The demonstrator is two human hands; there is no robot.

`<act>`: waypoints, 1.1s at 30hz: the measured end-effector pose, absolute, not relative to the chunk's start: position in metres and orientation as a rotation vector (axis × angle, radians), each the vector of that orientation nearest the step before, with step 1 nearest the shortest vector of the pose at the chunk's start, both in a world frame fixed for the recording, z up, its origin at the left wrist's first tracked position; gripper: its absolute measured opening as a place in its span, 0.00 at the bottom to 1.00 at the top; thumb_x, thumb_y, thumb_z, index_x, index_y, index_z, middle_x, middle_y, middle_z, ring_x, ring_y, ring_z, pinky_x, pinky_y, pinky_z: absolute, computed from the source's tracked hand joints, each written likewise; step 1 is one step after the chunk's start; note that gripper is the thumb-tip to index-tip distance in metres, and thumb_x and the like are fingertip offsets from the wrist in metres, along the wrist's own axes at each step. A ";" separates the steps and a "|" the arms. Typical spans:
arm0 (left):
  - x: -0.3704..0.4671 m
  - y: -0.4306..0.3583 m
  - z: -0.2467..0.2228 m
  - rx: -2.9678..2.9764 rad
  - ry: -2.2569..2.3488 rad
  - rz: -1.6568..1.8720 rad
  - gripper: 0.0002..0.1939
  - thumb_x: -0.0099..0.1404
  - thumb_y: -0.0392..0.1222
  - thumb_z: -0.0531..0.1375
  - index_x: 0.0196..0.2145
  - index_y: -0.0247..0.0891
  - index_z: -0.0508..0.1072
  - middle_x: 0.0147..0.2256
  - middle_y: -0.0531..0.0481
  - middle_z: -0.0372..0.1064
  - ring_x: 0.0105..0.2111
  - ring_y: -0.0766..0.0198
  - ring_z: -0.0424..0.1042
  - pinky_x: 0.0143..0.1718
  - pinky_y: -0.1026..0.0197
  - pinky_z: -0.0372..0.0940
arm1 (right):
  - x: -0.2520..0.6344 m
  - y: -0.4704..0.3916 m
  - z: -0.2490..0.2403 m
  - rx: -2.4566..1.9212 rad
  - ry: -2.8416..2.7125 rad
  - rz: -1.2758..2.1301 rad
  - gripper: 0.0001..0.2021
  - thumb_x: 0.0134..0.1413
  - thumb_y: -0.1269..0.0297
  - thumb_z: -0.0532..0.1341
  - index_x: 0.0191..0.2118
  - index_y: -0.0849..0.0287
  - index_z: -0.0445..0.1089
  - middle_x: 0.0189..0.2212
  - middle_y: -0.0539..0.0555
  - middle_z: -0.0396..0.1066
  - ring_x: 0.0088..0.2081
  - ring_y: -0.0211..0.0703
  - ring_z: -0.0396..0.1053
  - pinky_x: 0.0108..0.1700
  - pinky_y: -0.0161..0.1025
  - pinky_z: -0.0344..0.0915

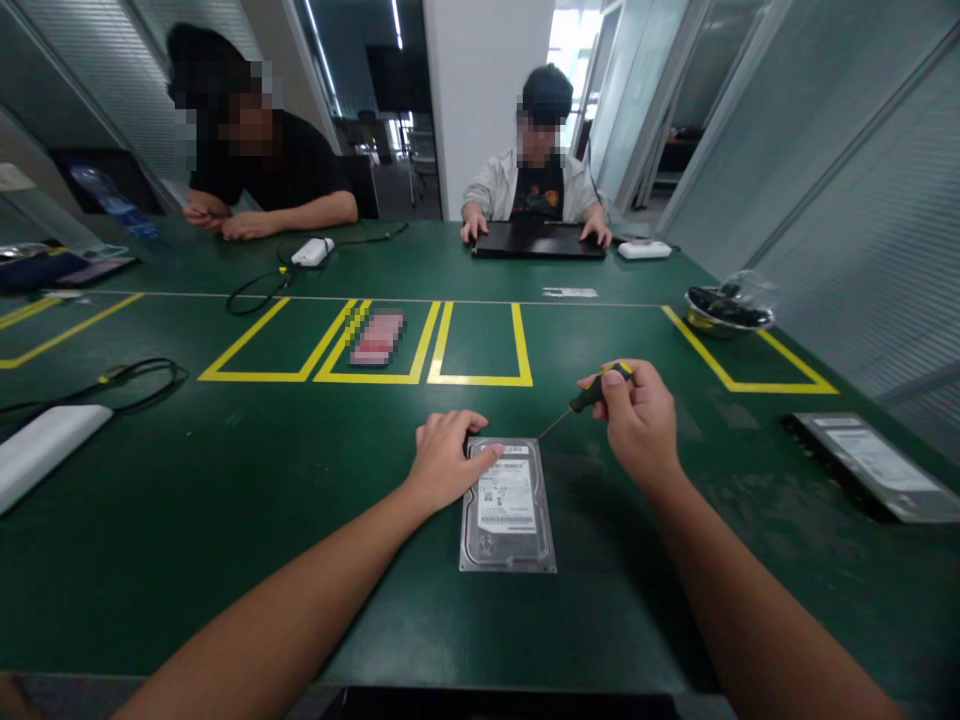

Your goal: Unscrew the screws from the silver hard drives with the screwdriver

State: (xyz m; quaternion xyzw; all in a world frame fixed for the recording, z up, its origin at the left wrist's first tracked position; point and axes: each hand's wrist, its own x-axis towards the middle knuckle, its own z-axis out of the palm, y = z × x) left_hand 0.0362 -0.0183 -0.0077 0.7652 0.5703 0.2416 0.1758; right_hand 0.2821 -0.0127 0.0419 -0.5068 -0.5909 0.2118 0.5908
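Observation:
A silver hard drive (507, 552) with a white label lies flat on the green table in front of me. My left hand (448, 462) grips its far left corner, thumb on the top face and fingers round the far edge. In my right hand (641, 420) is a screwdriver (592, 390) with a dark green and yellow handle, held in closed fingers. Its thin shaft slants down to the left, and the tip is at the drive's far right corner. Whether a screw sits under the tip is too small to see.
At right lie another drive-like unit (874, 462) and a bowl (729, 318) of dark items. Yellow tape (480, 381) marks rectangles on the green table (300, 520); a blurred pink object (379, 338) lies in one. A white power strip (49, 450) is at left. Two people sit opposite, one touching a black laptop (538, 240).

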 end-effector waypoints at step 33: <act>0.035 -0.020 -0.004 2.177 1.622 0.661 0.19 0.62 0.56 0.61 0.46 0.44 0.71 0.44 0.50 0.73 0.46 0.52 0.65 0.45 0.51 0.56 | 0.262 -0.025 0.123 -1.119 -2.235 -0.001 0.05 0.59 0.65 0.62 0.40 0.58 0.73 0.35 0.53 0.73 0.34 0.40 0.69 0.36 0.36 0.62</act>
